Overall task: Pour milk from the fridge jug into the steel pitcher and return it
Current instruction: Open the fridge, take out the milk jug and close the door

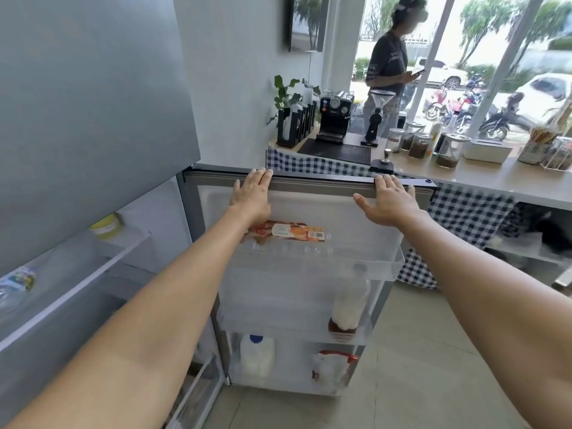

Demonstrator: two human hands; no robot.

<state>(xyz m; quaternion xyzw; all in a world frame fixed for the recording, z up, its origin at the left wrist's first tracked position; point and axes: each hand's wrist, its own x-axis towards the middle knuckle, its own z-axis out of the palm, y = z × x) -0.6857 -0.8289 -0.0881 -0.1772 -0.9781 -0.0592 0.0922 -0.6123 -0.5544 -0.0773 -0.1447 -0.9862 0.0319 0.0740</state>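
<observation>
The left arm point(173, 289) covers one end of the orange packet point(291, 233) in the door shelf. The packet's words are too small to read. The bottle point(15, 286) in the fridge is blurry and cut off by the picture's left edge. The bag point(332, 365) beside the milk jug point(257, 356) is blurry too.

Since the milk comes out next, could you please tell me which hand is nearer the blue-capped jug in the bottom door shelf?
Left. The left hand rests on the door's top edge, roughly above the jug; the right hand rests farther right on the same edge.
</observation>
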